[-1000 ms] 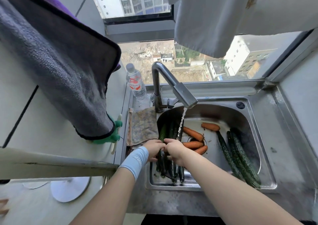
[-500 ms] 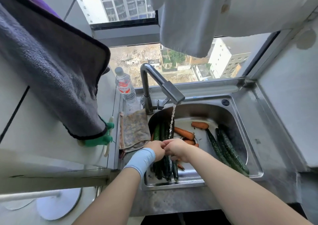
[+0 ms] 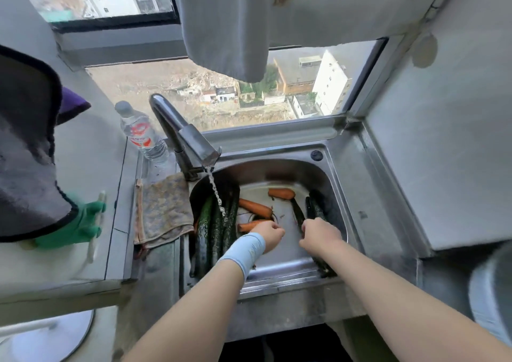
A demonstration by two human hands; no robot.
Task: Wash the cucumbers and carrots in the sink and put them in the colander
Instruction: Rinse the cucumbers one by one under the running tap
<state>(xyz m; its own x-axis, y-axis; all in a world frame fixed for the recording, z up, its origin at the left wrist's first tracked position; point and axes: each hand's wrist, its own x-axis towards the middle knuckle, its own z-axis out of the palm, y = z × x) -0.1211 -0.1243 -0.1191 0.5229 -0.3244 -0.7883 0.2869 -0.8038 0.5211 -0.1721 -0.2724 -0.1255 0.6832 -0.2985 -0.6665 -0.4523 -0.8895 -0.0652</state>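
Right hand [image 3: 318, 237] around a cucumber [image 3: 298, 213] — left hand [image 3: 268, 235] over a carrot [image 3: 246, 226], grip unclear.

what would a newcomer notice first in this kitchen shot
The running tap at the sink's back left pours onto a dark pile of cucumbers along the left side. Orange carrots lie mid-basin, and both hands reach in at the front: the right hand on a cucumber at the right, the left hand curled by a carrot.
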